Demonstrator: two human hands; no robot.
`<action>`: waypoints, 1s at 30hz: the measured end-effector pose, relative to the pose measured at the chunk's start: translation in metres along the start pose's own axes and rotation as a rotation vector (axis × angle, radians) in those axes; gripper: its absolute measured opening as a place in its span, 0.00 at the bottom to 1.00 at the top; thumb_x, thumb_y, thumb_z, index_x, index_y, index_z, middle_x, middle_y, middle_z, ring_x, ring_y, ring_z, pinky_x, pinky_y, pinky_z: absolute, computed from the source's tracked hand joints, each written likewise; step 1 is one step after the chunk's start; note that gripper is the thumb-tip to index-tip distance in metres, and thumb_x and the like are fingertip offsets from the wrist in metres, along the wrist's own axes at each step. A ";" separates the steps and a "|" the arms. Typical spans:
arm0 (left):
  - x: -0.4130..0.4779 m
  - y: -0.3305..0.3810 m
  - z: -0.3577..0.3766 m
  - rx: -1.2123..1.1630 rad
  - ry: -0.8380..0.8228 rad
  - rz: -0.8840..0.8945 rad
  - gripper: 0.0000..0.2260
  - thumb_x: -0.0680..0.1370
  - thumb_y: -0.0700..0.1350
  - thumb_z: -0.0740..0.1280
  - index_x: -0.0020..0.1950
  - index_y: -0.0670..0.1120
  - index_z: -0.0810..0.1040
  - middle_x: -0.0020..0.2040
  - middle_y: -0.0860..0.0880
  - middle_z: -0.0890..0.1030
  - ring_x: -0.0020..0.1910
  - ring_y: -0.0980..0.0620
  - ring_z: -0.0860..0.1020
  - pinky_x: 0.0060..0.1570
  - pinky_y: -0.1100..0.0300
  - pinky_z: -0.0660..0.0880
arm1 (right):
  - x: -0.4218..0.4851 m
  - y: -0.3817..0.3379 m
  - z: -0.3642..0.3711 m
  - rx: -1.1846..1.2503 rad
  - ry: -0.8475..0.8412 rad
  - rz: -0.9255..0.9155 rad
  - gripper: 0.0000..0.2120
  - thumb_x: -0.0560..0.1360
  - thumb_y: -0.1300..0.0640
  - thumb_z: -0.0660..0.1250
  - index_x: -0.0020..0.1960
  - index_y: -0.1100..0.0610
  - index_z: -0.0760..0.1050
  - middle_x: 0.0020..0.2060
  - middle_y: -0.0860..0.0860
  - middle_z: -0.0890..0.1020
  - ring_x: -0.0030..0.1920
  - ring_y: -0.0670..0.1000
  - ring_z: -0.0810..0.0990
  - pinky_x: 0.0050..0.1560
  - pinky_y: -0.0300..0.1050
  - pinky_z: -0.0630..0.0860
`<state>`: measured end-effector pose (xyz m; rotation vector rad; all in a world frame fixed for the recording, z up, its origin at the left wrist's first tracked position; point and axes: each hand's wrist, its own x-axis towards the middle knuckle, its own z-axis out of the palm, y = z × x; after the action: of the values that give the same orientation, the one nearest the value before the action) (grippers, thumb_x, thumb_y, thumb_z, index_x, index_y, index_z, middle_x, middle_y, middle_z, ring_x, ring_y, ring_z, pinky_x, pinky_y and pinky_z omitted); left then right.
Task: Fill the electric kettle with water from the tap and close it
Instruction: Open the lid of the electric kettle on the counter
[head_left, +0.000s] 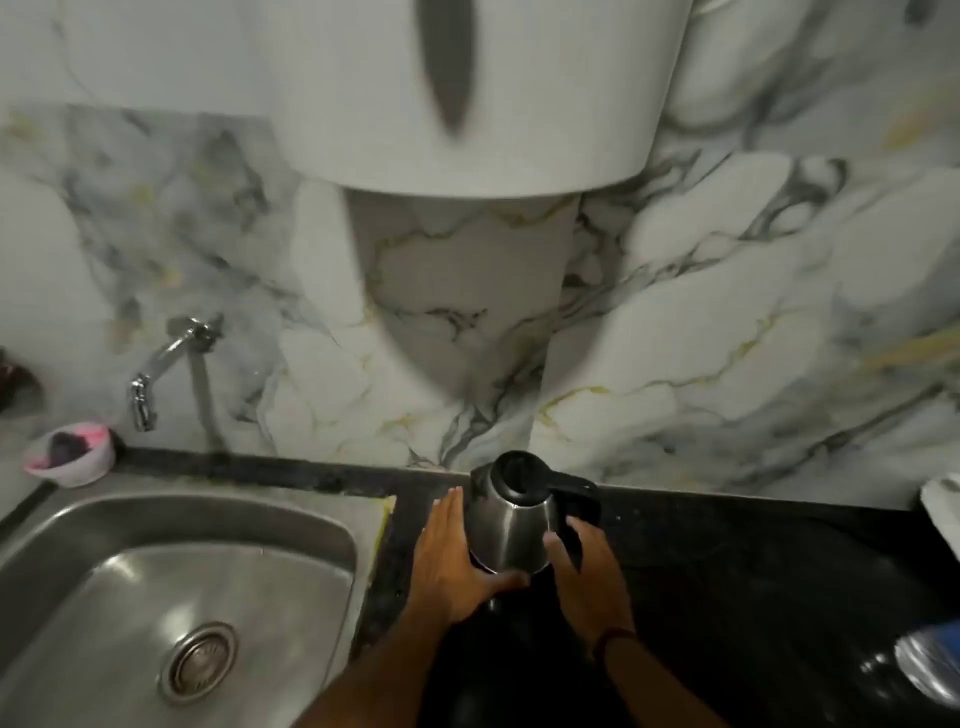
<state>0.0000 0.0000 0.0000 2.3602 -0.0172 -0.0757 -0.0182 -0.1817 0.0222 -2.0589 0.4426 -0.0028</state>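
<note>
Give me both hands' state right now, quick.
Left hand: open, palm flat against the kettle body.
Right hand: closed on the kettle's handle.

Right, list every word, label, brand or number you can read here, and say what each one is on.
No text can be read anywhere.
Steel electric kettle with black lid: no label or marking shows.
Round steel sink drain: any embossing is too blurred.
White cylindrical tank on the wall: grey mark only, no letters.

A pink-rimmed bowl (70, 457) sits at the steel sink's (291, 512) back-left corner.
</note>
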 end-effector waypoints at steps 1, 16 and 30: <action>0.011 -0.001 0.011 -0.069 0.020 0.002 0.75 0.55 0.76 0.82 0.91 0.52 0.48 0.90 0.49 0.58 0.89 0.47 0.55 0.87 0.44 0.60 | 0.009 0.002 0.007 0.090 0.013 0.023 0.27 0.84 0.49 0.71 0.80 0.58 0.74 0.78 0.57 0.77 0.77 0.58 0.77 0.77 0.49 0.70; 0.045 -0.004 0.060 -0.395 0.176 -0.181 0.63 0.52 0.63 0.89 0.82 0.62 0.61 0.69 0.64 0.76 0.69 0.60 0.76 0.69 0.58 0.75 | 0.064 -0.047 0.060 0.757 0.187 0.437 0.59 0.56 0.56 0.93 0.81 0.59 0.68 0.72 0.57 0.81 0.70 0.60 0.82 0.73 0.57 0.79; 0.046 -0.004 0.061 -0.372 0.194 -0.171 0.53 0.54 0.66 0.85 0.76 0.69 0.64 0.61 0.67 0.79 0.63 0.58 0.80 0.65 0.52 0.81 | 0.067 -0.055 0.059 0.719 0.286 0.485 0.43 0.66 0.61 0.86 0.77 0.60 0.73 0.68 0.58 0.84 0.69 0.61 0.84 0.72 0.59 0.80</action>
<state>0.0422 -0.0411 -0.0483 1.9836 0.2704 0.0633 0.0723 -0.1283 0.0259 -1.2132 0.9540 -0.1462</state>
